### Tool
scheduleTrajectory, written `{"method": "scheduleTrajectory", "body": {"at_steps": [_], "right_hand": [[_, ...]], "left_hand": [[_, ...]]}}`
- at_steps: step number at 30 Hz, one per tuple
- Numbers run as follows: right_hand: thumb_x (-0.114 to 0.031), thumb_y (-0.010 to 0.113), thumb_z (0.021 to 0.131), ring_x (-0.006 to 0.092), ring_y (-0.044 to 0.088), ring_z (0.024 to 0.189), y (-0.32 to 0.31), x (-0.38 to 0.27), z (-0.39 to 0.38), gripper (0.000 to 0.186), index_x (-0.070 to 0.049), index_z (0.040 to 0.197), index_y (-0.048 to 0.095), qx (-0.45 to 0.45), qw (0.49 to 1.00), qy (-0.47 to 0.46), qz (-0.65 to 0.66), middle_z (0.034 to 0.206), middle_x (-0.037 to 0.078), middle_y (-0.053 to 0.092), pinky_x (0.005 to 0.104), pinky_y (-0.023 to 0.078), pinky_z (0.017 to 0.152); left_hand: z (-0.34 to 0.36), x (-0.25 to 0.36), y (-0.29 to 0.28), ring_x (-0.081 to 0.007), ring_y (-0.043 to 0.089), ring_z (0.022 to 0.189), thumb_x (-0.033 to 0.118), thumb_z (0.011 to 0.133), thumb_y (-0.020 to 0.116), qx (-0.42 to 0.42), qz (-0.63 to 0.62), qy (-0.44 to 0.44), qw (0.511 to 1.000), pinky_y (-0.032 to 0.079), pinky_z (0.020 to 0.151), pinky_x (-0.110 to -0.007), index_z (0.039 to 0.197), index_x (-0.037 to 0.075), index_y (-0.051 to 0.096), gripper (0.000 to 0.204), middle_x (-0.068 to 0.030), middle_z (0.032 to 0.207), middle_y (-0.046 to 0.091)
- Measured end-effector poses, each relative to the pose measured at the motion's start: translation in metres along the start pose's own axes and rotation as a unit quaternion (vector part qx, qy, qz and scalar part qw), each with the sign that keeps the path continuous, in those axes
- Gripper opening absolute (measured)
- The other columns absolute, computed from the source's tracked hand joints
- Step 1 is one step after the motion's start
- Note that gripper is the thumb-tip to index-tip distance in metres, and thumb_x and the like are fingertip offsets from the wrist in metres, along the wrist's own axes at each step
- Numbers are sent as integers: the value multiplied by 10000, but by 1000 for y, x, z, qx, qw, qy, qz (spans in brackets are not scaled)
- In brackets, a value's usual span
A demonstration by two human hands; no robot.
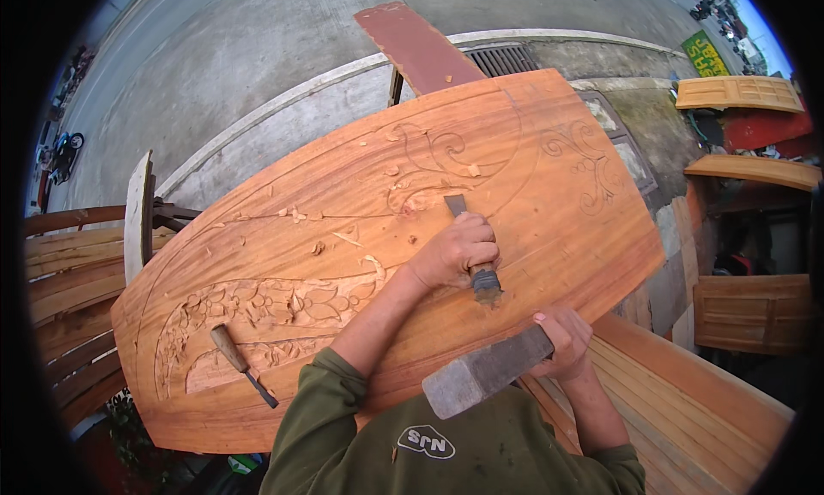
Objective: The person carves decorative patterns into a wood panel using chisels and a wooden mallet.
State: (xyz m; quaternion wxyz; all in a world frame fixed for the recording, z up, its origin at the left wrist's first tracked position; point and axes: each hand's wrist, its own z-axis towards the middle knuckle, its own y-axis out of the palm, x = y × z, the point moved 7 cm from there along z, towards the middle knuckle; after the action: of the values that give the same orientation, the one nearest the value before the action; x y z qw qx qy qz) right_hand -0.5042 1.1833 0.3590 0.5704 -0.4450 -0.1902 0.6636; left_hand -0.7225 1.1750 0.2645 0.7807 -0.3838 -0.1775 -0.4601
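Note:
A broad reddish-brown wooden panel [549,246] lies in front of me, with carved flowers and leaves [292,302] at its left and pencilled scrolls [592,169] at its right. My left hand [463,246] is wrapped around a chisel [486,280], its flat blade pointing away from me beside a partly cut scroll. Nearer my body, my right hand [562,345] grips one end of a worn, blocky grey mallet [493,371], held apart from the chisel. A second chisel [230,347] with a wooden handle rests on the panel's left part. Loose wood chips [348,238] are scattered over the surface.
Beneath the panel's far edge, a reddish-brown board [421,49] sticks out. Wooden slats [77,306] stand at the left, long planks [687,401] at the lower right. Door-like panels [751,310] are at the far right. Concrete pavement [283,49] lies beyond.

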Motion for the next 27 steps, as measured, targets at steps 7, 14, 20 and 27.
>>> {"method": "scheduleTrajectory", "body": {"at_steps": [7, 14, 20, 27], "right_hand": [[-423, 922, 851, 282, 686, 708, 30, 50, 2, 700, -81, 1340, 556, -96, 992, 34, -81, 907, 102, 657, 409, 551, 601], [-369, 925, 771, 300, 666, 697, 16, 20, -4, 658, -89, 1280, 615, 50, 996, -77, 10, 876, 97, 636, 413, 541, 607], [-346, 888, 803, 292, 666, 695, 18, 19, 6, 631, -73, 1295, 604, -30, 998, -43, -16, 872, 96, 646, 421, 520, 591], [-365, 879, 819, 305, 699, 728, 32, 46, 0, 667, -67, 1342, 592, -130, 988, -6, -81, 930, 105, 697, 427, 533, 598]], "left_hand": [[3, -3, -2, -296, 635, 875, 97, 812, 862, -13, -27, -8, 1000, 482, 831, -436, 837, 104, 636, 228, -54, 854, 594], [1, 0, -4, -293, 616, 886, 123, 806, 860, -16, -6, 8, 1000, 459, 796, -425, 857, 105, 636, 231, -50, 879, 595], [-4, 1, -2, -293, 605, 910, 152, 794, 855, -38, -4, -2, 999, 455, 811, -423, 857, 108, 626, 241, -56, 870, 573], [-2, -3, -5, -296, 601, 898, 162, 764, 862, -49, -1, -6, 999, 446, 809, -416, 860, 111, 626, 259, -54, 867, 580]]}}
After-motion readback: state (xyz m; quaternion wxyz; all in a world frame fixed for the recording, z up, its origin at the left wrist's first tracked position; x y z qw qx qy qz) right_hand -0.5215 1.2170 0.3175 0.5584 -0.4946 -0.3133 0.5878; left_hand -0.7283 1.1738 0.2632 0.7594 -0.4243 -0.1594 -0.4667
